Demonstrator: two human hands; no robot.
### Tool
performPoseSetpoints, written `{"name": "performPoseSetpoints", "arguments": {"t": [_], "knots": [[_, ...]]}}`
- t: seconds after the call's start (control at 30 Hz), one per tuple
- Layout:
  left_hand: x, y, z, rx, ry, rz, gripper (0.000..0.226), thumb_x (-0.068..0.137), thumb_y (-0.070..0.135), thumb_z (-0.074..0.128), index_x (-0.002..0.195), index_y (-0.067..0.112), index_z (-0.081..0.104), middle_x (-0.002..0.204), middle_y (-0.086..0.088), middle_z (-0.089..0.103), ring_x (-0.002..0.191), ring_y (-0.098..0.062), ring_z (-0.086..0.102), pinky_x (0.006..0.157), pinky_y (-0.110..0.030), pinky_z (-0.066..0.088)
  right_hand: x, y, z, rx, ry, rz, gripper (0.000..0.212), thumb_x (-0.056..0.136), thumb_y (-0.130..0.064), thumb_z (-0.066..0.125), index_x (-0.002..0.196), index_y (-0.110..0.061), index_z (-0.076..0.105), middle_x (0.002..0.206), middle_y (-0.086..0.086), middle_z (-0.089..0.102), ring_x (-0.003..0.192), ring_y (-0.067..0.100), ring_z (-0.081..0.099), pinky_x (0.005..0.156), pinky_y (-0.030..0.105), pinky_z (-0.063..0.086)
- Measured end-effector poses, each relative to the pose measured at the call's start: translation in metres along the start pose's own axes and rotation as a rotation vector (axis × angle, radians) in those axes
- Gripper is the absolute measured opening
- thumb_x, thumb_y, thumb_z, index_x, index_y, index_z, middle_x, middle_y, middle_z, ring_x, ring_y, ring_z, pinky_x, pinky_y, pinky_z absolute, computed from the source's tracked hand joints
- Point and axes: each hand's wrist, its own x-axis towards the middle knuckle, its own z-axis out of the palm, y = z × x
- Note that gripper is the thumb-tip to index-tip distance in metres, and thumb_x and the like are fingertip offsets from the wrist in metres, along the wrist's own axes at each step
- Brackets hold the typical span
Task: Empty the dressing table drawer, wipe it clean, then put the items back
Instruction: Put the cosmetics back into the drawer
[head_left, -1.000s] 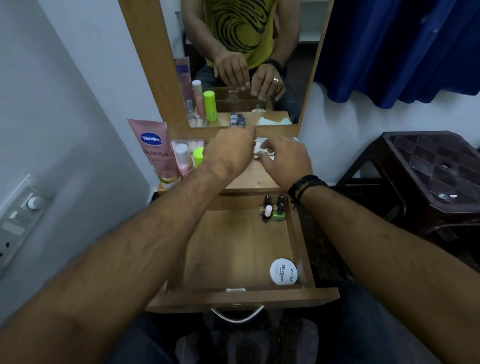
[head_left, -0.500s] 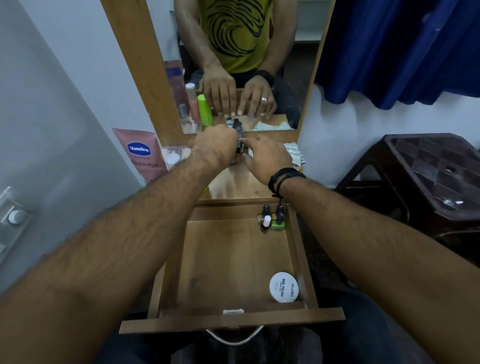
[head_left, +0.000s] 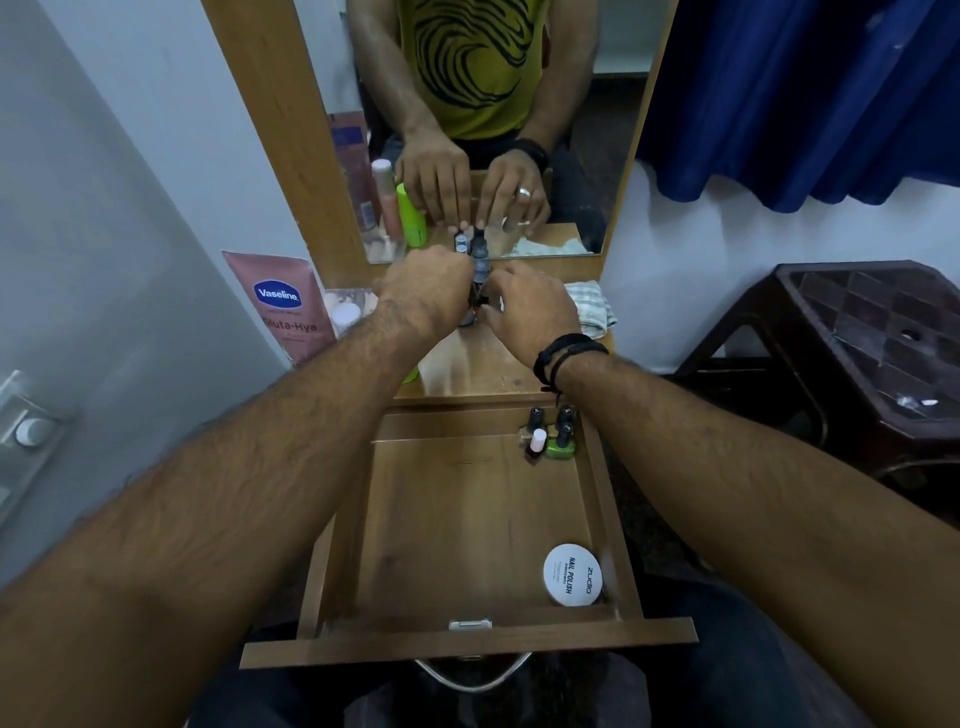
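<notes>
The wooden drawer (head_left: 467, 519) is pulled out in front of me. Several small nail polish bottles (head_left: 548, 434) stand in its back right corner, and a white round nail polish tub (head_left: 571, 574) lies at the front right. On the tabletop by the mirror's base, my left hand (head_left: 423, 291) and my right hand (head_left: 530, 312) close from both sides on small dark bottles (head_left: 480, 273) with grey caps. The mirror shows the fingertips of both hands on the bottle tops. A checked cloth (head_left: 589, 309) lies just right of my right hand.
A pink Vaseline tube (head_left: 288, 306) leans against the left wall, with a small white-capped jar (head_left: 345, 314) and a green bottle beside it. A dark plastic stool (head_left: 857, 353) stands to the right. A wall switch (head_left: 31, 431) sits at far left.
Both hands moved from the cloth to the small bottles at the mirror's base and closed around them. The items in the drawer have not moved.
</notes>
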Motion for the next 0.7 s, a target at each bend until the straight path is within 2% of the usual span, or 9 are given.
{"name": "performPoseSetpoints", "arguments": {"t": [0.17,0.33,0.43,0.53,0.63,0.7], "knots": [[-0.002,0.0,-0.001,0.026,0.017,0.003,0.021,0.092,0.015,0.061,0.113,0.014,0.067,0.108,-0.014,0.064,0.099,-0.035,0.064,0.068,-0.039,0.046,0.003,-0.006,0.003,0.041,0.033,-0.011,0.011,0.09,-0.024,0.06,0.095,-0.019,0.068,0.092,0.001,0.067,0.089,0.026,0.061,0.078,0.045,0.054],[-0.008,0.003,-0.006,0.019,0.021,0.025,0.014,0.09,0.019,0.064,0.103,0.016,0.064,0.102,-0.01,0.065,0.092,-0.032,0.063,0.068,-0.037,0.042,0.0,-0.007,-0.001,0.088,0.042,-0.068,0.009,0.087,-0.012,0.059,0.092,-0.011,0.067,0.091,0.006,0.067,0.087,0.027,0.061,0.08,0.045,0.05],[-0.016,0.007,-0.013,0.006,0.032,0.035,0.006,0.09,0.021,0.062,0.096,0.02,0.059,0.096,-0.007,0.06,0.09,-0.031,0.062,0.069,-0.038,0.042,-0.008,-0.009,-0.011,0.145,0.052,-0.081,0.01,0.083,-0.013,0.062,0.092,-0.012,0.065,0.093,0.007,0.066,0.087,0.027,0.06,0.075,0.042,0.049],[-0.028,0.013,-0.025,-0.002,0.052,0.047,0.008,0.09,0.023,0.065,0.09,0.022,0.057,0.087,-0.004,0.051,0.079,-0.028,0.054,0.068,-0.038,0.04,-0.026,-0.009,-0.029,0.247,0.066,-0.094,0.013,0.08,-0.016,0.064,0.093,-0.015,0.067,0.092,0.004,0.068,0.085,0.024,0.061,0.073,0.041,0.05],[-0.043,0.024,-0.033,-0.023,0.042,0.098,0.011,0.087,0.025,0.068,0.092,0.015,0.067,0.088,-0.005,0.059,0.078,-0.026,0.056,0.067,-0.036,0.046,-0.052,-0.005,-0.05,0.255,0.031,-0.078,0.015,0.078,-0.022,0.064,0.09,-0.015,0.071,0.086,0.001,0.069,0.082,0.023,0.061,0.072,0.04,0.051],[-0.059,0.034,-0.032,-0.093,-0.025,0.138,0.017,0.089,0.028,0.063,0.1,0.018,0.073,0.094,-0.007,0.067,0.085,-0.029,0.063,0.071,-0.037,0.053,-0.073,0.002,-0.062,0.205,-0.076,-0.032,0.016,0.08,-0.025,0.067,0.086,-0.01,0.07,0.081,0.002,0.066,0.08,0.021,0.058,0.066,0.033,0.046]]}}
